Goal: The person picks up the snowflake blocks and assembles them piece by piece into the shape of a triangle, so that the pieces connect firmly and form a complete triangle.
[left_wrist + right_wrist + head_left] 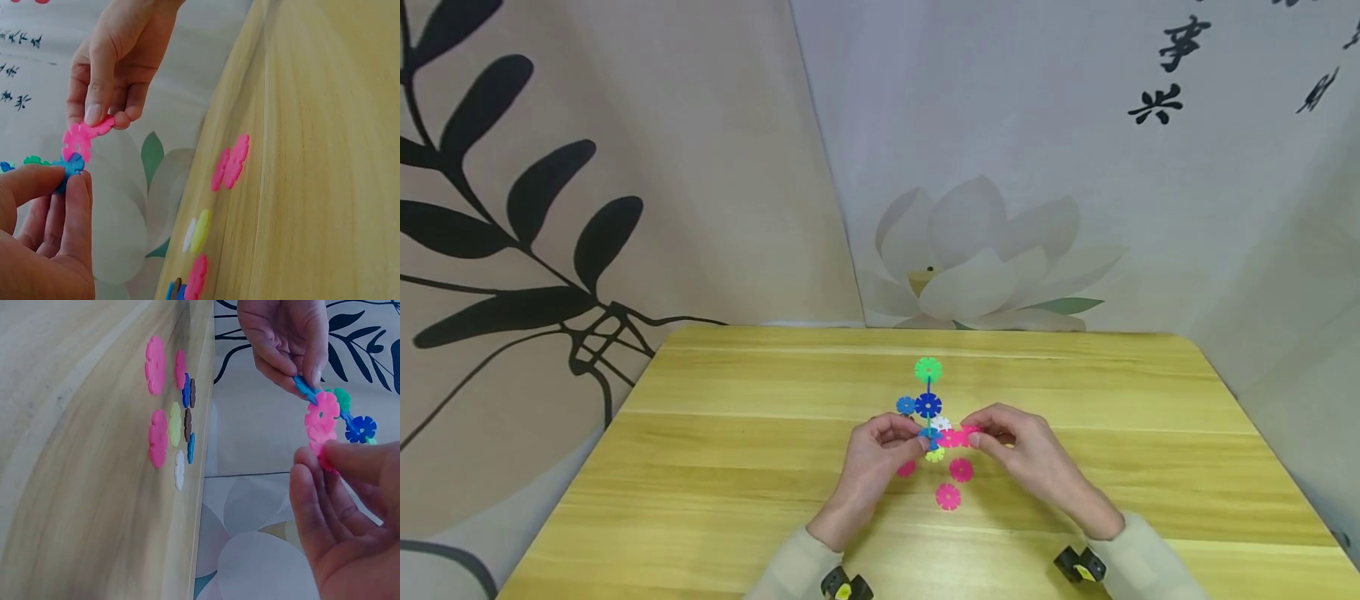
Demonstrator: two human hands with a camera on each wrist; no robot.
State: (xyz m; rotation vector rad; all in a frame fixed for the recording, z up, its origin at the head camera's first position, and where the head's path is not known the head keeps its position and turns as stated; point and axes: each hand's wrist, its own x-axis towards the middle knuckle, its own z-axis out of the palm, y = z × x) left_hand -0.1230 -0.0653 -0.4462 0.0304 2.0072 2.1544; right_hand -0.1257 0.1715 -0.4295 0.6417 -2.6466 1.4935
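Note:
Above the table my left hand (877, 458) pinches a light blue snowflake disc (72, 170) between thumb and fingers. A chain of slotted discs runs away from it: green pieces, a dark blue disc (928, 406) and a bright green disc (928, 369) at the far end. My right hand (1028, 448) grips the outer of two joined pink snowflake discs (322, 417) with thumb and fingertips. The inner pink disc (77, 139) meets the light blue disc at its edge, between both hands. Part of the outer pink disc is hidden by the right fingers.
Loose discs lie on the wooden table (737, 500) under and around the hands: several pink ones (948, 497), a yellow-green disc (175, 424), a white disc (179, 470), brown discs (187, 425) and blue discs (906, 406). A printed wall cloth (715, 167) rises behind the table's far edge.

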